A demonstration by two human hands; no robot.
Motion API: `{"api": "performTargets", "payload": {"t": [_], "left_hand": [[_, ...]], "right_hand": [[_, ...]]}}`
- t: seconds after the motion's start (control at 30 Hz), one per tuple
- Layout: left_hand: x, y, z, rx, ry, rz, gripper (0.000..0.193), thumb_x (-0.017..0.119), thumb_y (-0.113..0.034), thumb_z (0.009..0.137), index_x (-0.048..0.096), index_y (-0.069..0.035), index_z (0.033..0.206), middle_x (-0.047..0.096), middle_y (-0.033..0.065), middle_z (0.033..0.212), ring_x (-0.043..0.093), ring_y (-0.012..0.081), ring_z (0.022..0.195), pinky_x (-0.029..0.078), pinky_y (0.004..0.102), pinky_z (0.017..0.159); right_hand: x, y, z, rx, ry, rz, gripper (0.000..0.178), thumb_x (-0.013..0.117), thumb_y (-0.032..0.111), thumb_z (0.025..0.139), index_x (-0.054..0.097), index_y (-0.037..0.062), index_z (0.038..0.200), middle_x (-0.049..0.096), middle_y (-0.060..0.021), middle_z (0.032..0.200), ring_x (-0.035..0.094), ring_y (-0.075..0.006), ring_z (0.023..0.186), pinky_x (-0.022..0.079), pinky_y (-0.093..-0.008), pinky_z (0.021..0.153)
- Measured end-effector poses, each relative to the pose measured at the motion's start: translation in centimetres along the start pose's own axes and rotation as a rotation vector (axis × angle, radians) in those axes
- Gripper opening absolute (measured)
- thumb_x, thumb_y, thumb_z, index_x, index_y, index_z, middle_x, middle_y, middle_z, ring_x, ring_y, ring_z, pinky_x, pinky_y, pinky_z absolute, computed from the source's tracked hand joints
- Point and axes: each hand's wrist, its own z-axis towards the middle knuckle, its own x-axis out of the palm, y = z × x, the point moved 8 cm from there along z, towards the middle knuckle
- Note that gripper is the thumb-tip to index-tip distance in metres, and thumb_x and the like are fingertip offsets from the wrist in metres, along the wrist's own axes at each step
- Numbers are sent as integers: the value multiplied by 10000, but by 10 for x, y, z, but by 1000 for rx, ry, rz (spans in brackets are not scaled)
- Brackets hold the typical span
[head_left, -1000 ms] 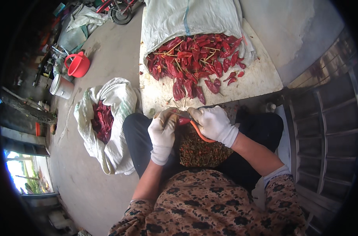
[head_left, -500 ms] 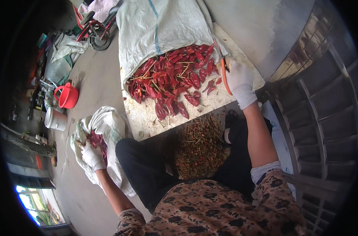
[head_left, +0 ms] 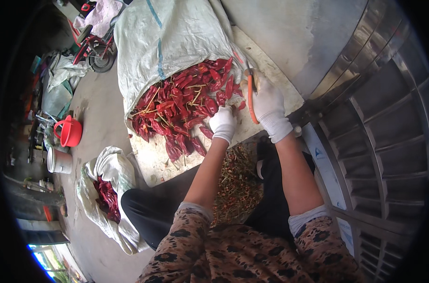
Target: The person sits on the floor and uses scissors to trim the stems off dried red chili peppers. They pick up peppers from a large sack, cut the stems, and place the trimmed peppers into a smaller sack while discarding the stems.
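Dried red chili peppers (head_left: 177, 101) spill from the mouth of a white woven sack (head_left: 186, 42) onto a pale board (head_left: 151, 158). My left hand (head_left: 223, 123), in a white glove, is at the right edge of the pile. Its fingers are curled against the chilies, hiding whatever is between them. To its right, my gloved right hand (head_left: 267, 101) is closed around orange-handled shears (head_left: 251, 101) whose tips point away from me, beside the sack's mouth. A second white sack (head_left: 113, 162), standing open at the lower left, has more red chilies (head_left: 107, 198) inside.
Between my legs lies a heap of cut stems and bits (head_left: 238, 184). A red bucket (head_left: 70, 131) and a white bucket (head_left: 60, 160) stand on the left floor. A wheeled red machine (head_left: 99, 52) is at the far left. A metal gate (head_left: 379, 141) borders the right.
My left hand has left the small sack and come over to the chilies on the board. The right hand keeps hold of the shears. The whole view has shifted slightly.
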Motion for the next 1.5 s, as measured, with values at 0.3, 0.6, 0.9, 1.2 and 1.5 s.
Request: {"api": "performTargets", "payload": {"t": [0.3, 0.6, 0.9, 1.2, 1.5], "left_hand": [[-5, 55, -11, -9, -196, -340, 288, 647, -250, 971, 598, -23, 1140, 720, 268, 1034, 718, 481, 916, 579, 551, 797], [-61, 87, -60, -83, -19, -1567, 561, 679, -65, 986, 405, -15, 1474, 671, 95, 1092, 716, 205, 912, 636, 345, 779], [-103, 93, -108, 63, -62, -1560, 408, 643, -248, 1069, 546, -6, 1383, 591, -11, 921, 556, 100, 727, 478, 245, 636], [-103, 84, -129, 13, -52, -1303, 438, 642, -183, 1050, 518, 45, 1403, 601, -33, 857, 534, 59, 715, 465, 224, 631], [-143, 56, -142, 448, 30, -1501, 517, 682, -357, 1044, 557, 38, 1355, 678, 24, 991, 522, 41, 690, 420, 196, 598]], "right_hand": [[38, -19, 8, 45, 253, -288, 332, 635, 397, 949, 755, 106, 1052, 763, -202, 915, 755, -395, 893, 601, -501, 780], [107, -129, 5, 198, 378, -427, 373, 508, 352, 1021, 737, 72, 1114, 752, -233, 1097, 732, -434, 1004, 586, -523, 864], [129, 21, -49, 82, 603, 549, 396, 651, 362, 1029, 706, 42, 1255, 768, -126, 1093, 728, -229, 969, 570, -366, 848], [83, 71, -89, -222, 357, 414, 257, 706, 299, 974, 735, 61, 1067, 702, -176, 963, 682, -373, 908, 555, -457, 788], [99, 48, -96, 454, 546, 1288, 275, 657, 321, 1046, 688, 65, 950, 665, -64, 751, 654, -226, 627, 529, -347, 555]]}}
